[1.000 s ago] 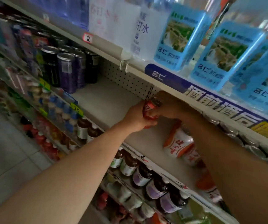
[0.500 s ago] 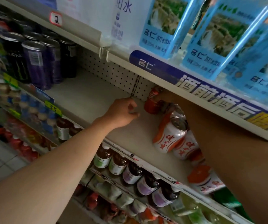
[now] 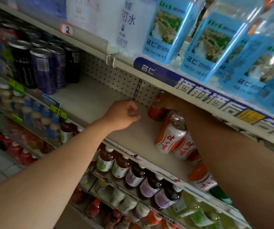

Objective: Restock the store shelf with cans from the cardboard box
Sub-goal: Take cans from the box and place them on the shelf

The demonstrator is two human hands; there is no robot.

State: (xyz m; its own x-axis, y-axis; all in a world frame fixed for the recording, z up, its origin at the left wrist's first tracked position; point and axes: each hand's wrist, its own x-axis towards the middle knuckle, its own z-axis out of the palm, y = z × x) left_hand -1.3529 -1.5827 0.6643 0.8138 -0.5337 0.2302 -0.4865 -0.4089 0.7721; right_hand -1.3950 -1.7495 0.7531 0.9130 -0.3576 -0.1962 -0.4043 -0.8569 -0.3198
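Observation:
A red can [image 3: 157,111] stands at the back of the beige shelf [image 3: 90,103], against the pegboard and behind a row of orange-and-white cans [image 3: 170,138]. My right hand [image 3: 171,104] reaches in under the upper shelf and grips the red can near its top; shadow hides most of the fingers. My left hand [image 3: 122,114] hovers over the bare shelf just left of the red can, fingers loosely curled, holding nothing. The cardboard box is out of view.
Tall black and purple cans [image 3: 41,68] fill the shelf's left end. Blue-labelled water bottles [image 3: 162,28] stand on the upper shelf, whose front edge [image 3: 204,98] hangs low over my right arm. Bottled teas [image 3: 121,164] line the shelf below.
My left hand has let go of the red can and drawn back to the left. My right hand has carried the can to the back of the shelf.

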